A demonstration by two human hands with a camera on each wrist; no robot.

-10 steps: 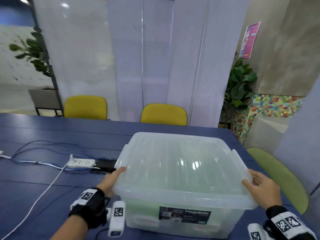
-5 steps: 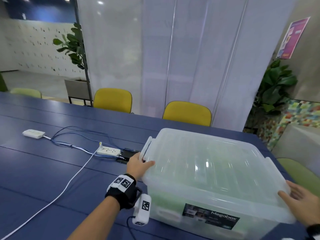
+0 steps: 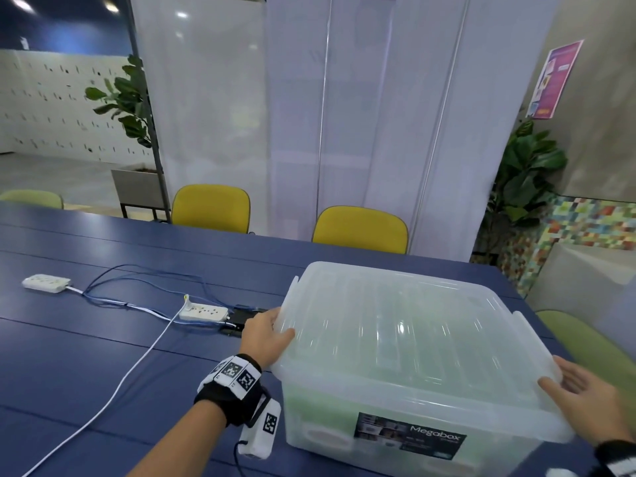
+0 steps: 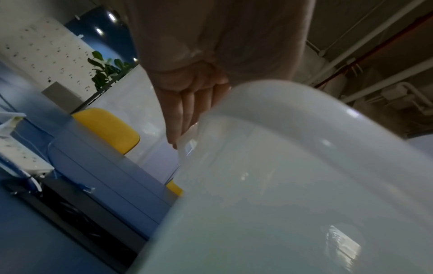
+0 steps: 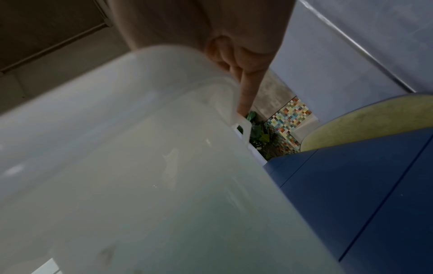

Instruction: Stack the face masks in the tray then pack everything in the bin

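From the head view, we see the bin (image 3: 423, 380) with its lid (image 3: 399, 335) on, standing at the counter's (image 3: 103, 366) right end near its front edge. Our left hand (image 3: 265, 333) rests on the lid's left edge, thumb on top; our right hand (image 3: 585, 404) lies against the lid's right front corner, fingers straight. A power strip (image 3: 203, 313) lies left of the bin.

From the left wrist, our left fingers (image 4: 185, 111) run straight along the rim, gripping nothing.

From the right wrist, our right fingers (image 5: 246, 89) lie extended against the rim.
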